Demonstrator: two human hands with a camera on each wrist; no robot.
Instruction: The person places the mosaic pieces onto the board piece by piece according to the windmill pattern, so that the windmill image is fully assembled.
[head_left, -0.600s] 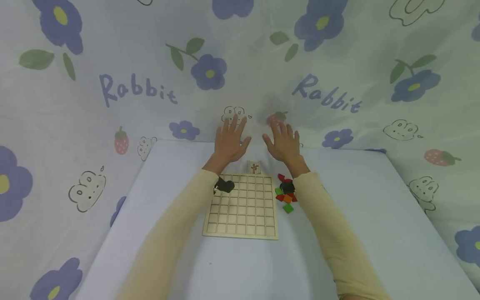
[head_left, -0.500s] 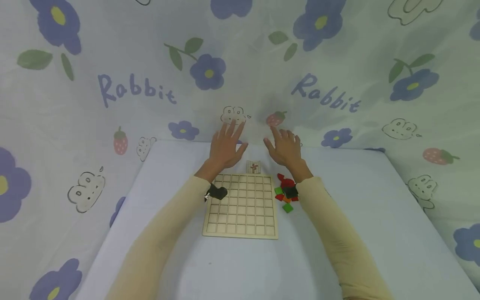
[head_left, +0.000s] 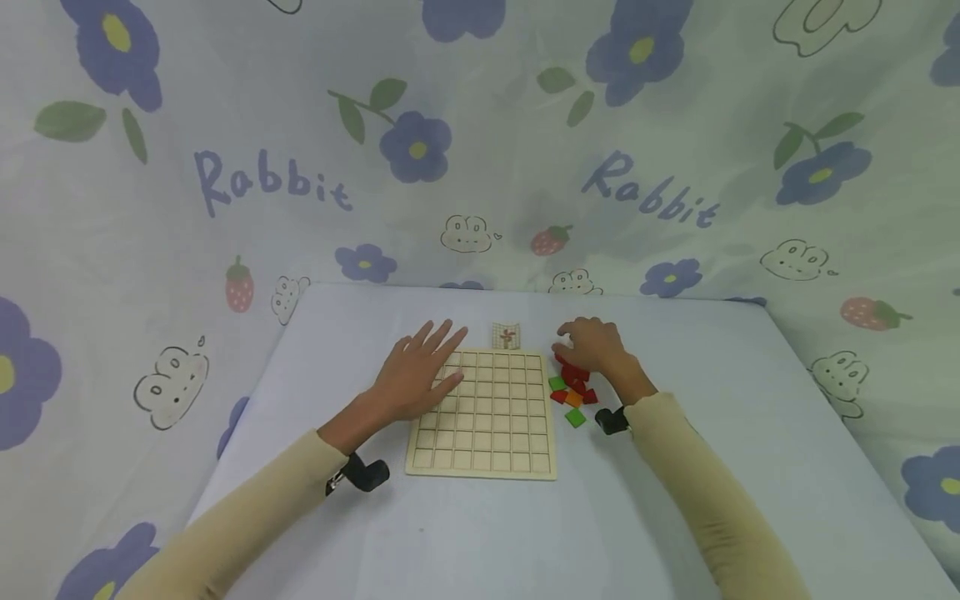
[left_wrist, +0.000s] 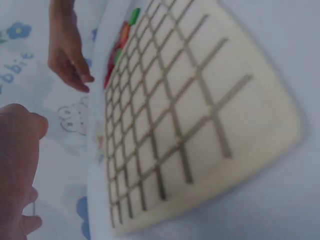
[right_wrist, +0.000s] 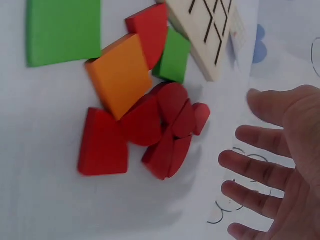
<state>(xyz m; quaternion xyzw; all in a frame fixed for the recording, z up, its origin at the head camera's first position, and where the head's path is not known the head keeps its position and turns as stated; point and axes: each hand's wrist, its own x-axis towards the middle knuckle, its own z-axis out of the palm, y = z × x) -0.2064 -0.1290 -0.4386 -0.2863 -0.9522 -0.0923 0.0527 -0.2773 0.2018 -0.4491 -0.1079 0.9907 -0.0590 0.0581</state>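
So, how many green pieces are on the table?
2 show: a big square at the near end of the pile, and a small one beside the board. More may be hidden under the red pieces.

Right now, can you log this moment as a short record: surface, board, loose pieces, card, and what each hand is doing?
surface: pale blue table
board: square wooden grid board, cells bare
loose pieces: red, orange and green flat wooden pieces heaped right of the board
card: small pattern card beyond the board's far edge
left hand: flat, fingers straight, resting on the board's far left corner
right hand: fingers relaxed, above the red pieces, holding nothing
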